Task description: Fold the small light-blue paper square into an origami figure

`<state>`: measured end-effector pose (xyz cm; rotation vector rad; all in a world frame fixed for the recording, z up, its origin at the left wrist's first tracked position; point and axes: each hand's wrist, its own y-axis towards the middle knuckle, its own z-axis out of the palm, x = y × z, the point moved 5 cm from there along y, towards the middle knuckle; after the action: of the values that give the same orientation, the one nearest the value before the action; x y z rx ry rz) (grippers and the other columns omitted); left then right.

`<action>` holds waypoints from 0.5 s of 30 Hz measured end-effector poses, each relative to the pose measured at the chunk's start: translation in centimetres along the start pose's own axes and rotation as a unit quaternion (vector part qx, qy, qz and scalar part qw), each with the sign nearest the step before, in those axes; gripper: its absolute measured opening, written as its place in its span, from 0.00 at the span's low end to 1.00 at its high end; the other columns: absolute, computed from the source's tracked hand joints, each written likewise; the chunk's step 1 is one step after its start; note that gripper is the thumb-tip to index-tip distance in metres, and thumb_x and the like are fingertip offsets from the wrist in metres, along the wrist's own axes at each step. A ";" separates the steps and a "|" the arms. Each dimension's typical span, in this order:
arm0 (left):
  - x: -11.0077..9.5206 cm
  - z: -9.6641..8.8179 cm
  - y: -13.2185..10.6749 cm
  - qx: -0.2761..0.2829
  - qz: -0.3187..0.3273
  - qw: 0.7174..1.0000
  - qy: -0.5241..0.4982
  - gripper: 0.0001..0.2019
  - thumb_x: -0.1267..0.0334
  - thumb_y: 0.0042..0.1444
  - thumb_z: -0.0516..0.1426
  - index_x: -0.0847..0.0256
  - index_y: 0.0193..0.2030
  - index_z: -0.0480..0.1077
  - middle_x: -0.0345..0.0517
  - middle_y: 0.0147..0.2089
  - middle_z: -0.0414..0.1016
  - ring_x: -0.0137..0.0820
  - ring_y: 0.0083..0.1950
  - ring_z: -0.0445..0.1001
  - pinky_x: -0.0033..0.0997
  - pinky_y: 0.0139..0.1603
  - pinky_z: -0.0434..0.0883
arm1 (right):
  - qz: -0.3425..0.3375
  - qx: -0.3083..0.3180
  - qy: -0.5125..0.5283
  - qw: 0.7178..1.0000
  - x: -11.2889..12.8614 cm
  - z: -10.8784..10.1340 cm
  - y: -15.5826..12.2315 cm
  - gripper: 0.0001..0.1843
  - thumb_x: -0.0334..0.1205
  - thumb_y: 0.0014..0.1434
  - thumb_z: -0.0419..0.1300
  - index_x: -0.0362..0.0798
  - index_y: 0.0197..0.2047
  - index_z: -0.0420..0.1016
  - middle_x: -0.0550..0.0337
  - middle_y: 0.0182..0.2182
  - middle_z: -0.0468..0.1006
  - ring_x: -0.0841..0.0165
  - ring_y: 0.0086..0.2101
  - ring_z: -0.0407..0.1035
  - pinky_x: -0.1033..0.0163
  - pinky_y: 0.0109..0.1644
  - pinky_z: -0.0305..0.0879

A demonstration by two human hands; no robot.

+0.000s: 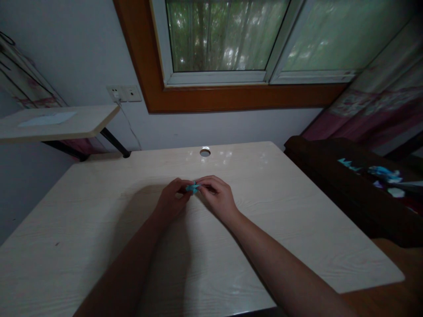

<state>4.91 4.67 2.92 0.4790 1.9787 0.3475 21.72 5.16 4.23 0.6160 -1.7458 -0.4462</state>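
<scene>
Pale wood-grain worktop [82, 246], near edge: our two forearms cross it. At mid-worktop we note left hand [172, 199] and right hand [216, 197] meeting, the fingertips of both pinched shut on a small blue folded paper [192, 187] between them. Farther: cable hole [205, 152], then window [218, 39].

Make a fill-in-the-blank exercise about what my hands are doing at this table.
1. The left hand and right hand together pinch a small folded paper piece coloured ____.
2. The table has exactly ____ round hole in its top.
3. More folded pieces lie on the dark furniture on the person's ____ side.

Missing words: blue; one; right.
</scene>
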 end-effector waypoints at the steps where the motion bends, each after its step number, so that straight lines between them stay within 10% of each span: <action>1: 0.0 0.0 0.0 -0.002 0.000 1.000 -0.005 0.09 0.66 0.57 0.60 0.59 0.45 0.73 0.45 0.40 0.75 0.29 0.39 0.76 0.28 0.41 0.75 | -0.005 0.004 -0.001 1.000 0.1 0.0 0.0 0.06 0.33 0.61 0.62 0.52 0.40 0.79 0.56 0.38 0.80 0.66 0.39 0.75 0.59 0.44 0.72; 15: 1.0 -0.1 -0.2 0.024 -0.084 0.991 -0.098 0.11 0.56 0.62 0.56 0.61 0.43 0.73 0.44 0.36 0.79 0.28 0.34 0.78 0.27 0.37 0.77 | -0.027 0.010 -0.025 0.999 0.4 0.0 -0.1 0.06 0.34 0.62 0.62 0.52 0.39 0.80 0.56 0.35 0.78 0.66 0.38 0.73 0.59 0.42 0.71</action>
<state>4.40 4.95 2.07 0.3601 1.8244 0.1412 21.63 4.85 4.41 0.6733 -1.7869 -0.4861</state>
